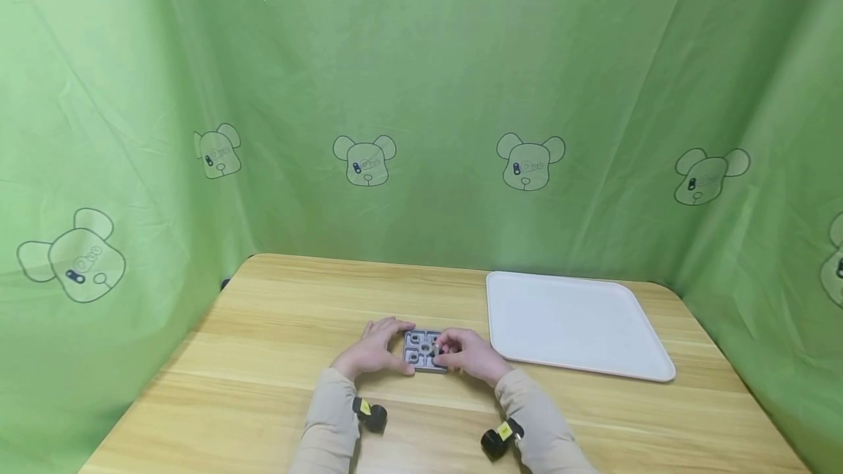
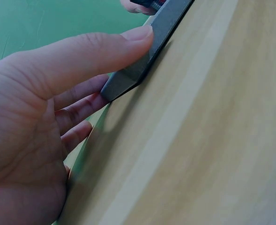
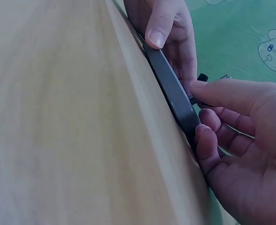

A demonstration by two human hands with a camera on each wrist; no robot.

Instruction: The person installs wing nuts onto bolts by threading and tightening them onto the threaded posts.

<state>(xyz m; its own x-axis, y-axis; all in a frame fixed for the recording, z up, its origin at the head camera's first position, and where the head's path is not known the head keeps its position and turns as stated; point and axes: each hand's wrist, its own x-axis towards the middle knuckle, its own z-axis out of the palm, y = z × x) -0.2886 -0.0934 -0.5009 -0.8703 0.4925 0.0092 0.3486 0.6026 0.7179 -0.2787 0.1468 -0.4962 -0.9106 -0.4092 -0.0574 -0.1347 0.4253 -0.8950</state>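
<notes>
A grey square plate [image 1: 424, 361] with recessed corner pockets and round holes lies on the wooden table. At its left side, my left hand [image 1: 374, 351] holds it, thumb at the near edge and fingers at the far edge. My right hand [image 1: 469, 354] is over the plate's right side, pinching a small dark screw-like piece [image 3: 202, 78] with a threaded metal part behind it. Other fingers of that hand rest against the plate's edge. In the left wrist view, the left thumb [image 2: 128, 44] presses the plate's dark side. The piece's lower end is mostly hidden by fingers.
A white tray [image 1: 573, 324] lies at the back right of the wooden table [image 1: 263, 386], a little right of my right hand. Green curtains [image 1: 435, 93] with bear-head prints surround the table at the back and sides.
</notes>
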